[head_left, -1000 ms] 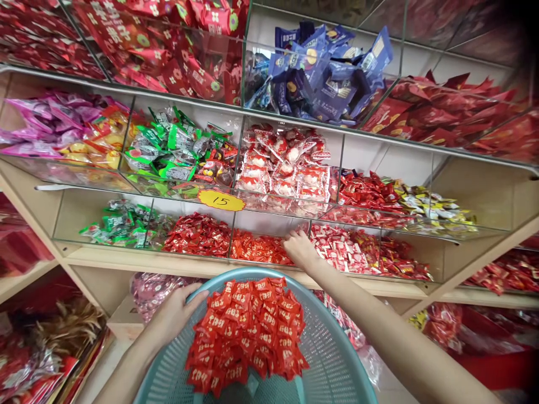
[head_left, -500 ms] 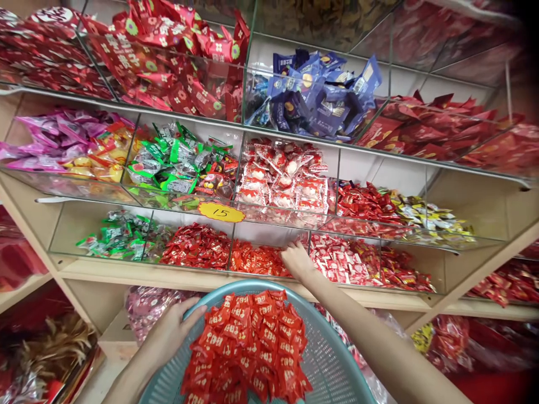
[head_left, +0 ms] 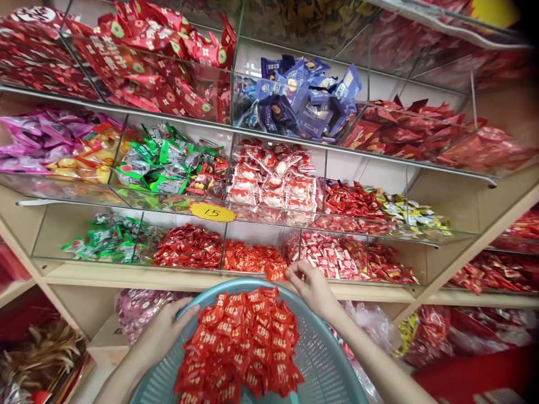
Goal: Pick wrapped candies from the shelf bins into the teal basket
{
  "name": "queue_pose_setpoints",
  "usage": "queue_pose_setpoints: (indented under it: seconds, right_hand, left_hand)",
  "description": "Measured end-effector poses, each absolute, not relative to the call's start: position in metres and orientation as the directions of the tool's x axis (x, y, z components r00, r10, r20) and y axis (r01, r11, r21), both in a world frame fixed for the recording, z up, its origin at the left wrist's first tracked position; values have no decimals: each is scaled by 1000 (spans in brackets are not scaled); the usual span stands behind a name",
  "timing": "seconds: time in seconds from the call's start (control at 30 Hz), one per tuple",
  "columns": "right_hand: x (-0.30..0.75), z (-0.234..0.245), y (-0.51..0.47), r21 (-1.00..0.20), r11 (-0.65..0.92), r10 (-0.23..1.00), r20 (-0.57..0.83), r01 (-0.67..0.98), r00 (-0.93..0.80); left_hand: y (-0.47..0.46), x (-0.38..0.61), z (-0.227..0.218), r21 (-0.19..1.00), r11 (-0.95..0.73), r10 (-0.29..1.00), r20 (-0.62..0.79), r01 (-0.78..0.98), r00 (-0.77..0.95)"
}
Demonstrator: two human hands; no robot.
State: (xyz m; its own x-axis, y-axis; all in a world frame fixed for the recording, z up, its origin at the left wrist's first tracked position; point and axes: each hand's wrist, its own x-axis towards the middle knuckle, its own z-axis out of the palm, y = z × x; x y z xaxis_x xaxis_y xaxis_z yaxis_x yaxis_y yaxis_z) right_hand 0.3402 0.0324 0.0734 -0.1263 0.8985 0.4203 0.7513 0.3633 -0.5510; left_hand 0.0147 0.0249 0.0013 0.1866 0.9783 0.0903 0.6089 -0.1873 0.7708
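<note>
My left hand (head_left: pixel 170 322) grips the left rim of a teal plastic basket (head_left: pixel 328 359), thumb over the edge. Many red candy packets (head_left: pixel 240 342) with pale lettering are heaped inside it. Above the basket's far rim, my right hand (head_left: pixel 309 286) pinches a red candy packet (head_left: pixel 276 271) between thumb and fingers, just in front of the lowest shelf. Behind that packet, a clear compartment holds loose orange-red candies (head_left: pixel 248 255). White-and-red candies (head_left: pixel 326 252) fill the compartment to its right.
Shelves with clear dividers rise in front of me, stocked with green-wrapped candies (head_left: pixel 158 160), blue packets (head_left: pixel 303 101) and large red packets (head_left: pixel 155 62). A yellow price tag marked 15 (head_left: pixel 213 211) hangs at the middle shelf edge. Plastic-wrapped goods (head_left: pixel 141 308) lie beneath the wooden ledge (head_left: pixel 138 279).
My right hand has come out of the lowest compartment toward the basket, now with a red packet in its fingers. The left hand still holds the rim. The view has shifted slightly.
</note>
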Motion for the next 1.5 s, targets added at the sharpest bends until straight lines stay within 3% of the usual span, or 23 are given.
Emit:
queue_pose_setpoints:
  seconds: [0.07, 0.17, 0.33, 0.53, 0.77, 1.03, 1.5]
  right_hand:
    - [344, 58, 15, -695, 331, 928, 361, 639, -88]
    - [349, 33, -1, -767, 276, 946, 323, 579, -23]
    - [358, 6, -10, -787, 223, 960, 280, 575, 11]
    - [367, 8, -8, -775, 209, 960, 278, 596, 25]
    - [376, 0, -2, -876, 195, 976, 220, 441, 6]
    - [375, -8, -11, -906, 193, 971, 232, 377, 59]
    - [378, -11, -14, -886, 190, 970, 237, 423, 60]
  left_hand:
    - [25, 15, 2, 780, -189, 976, 83, 597, 200]
    - [24, 16, 4, 794, -186, 975, 76, 579, 208]
    - [23, 17, 6, 812, -177, 973, 59, 556, 223]
    - [26, 16, 3, 794, -180, 976, 72, 581, 205]
    - [30, 12, -7, 777, -155, 984, 66, 610, 166]
    - [28, 17, 3, 771, -162, 985, 83, 615, 154]
    - [29, 16, 0, 784, -195, 977, 105, 589, 184]
